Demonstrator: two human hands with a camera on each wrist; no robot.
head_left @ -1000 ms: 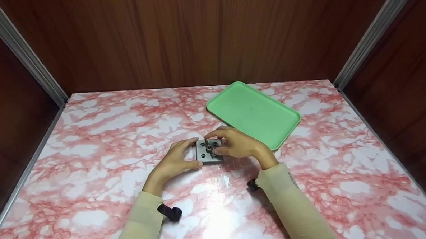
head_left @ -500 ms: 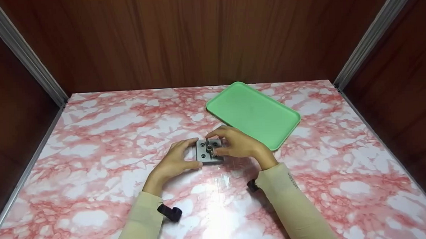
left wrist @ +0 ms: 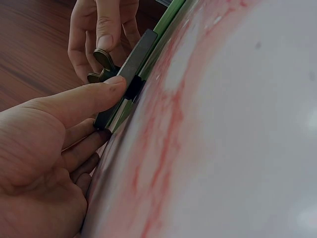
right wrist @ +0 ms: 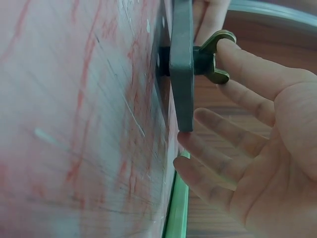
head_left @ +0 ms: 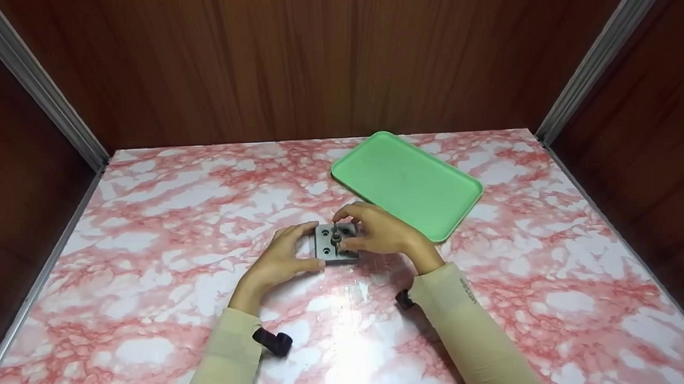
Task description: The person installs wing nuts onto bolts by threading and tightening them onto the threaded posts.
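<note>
A square grey metal plate with holes near its corners sits at the middle of the table. From its centre rises a brass-coloured wing nut on a dark stem. In the left wrist view the plate is edge-on, raised above the tabletop by a dark part beneath it. My left hand holds the plate at its left side, thumb on the near edge and fingers at the far edge. My right hand pinches the wings between thumb and index finger; its other fingers extend loosely beside the plate.
Behind and to the right of my right hand lies a green tray, set at an angle. Red-and-white marbled tabletop spreads all around. Dark wood panels with metal corner rails enclose the back and sides.
Seen from above, the wing nut has turned slightly clockwise. My right index fingertip has shifted a little to the right with it. The left hand and plate have stayed in place.
</note>
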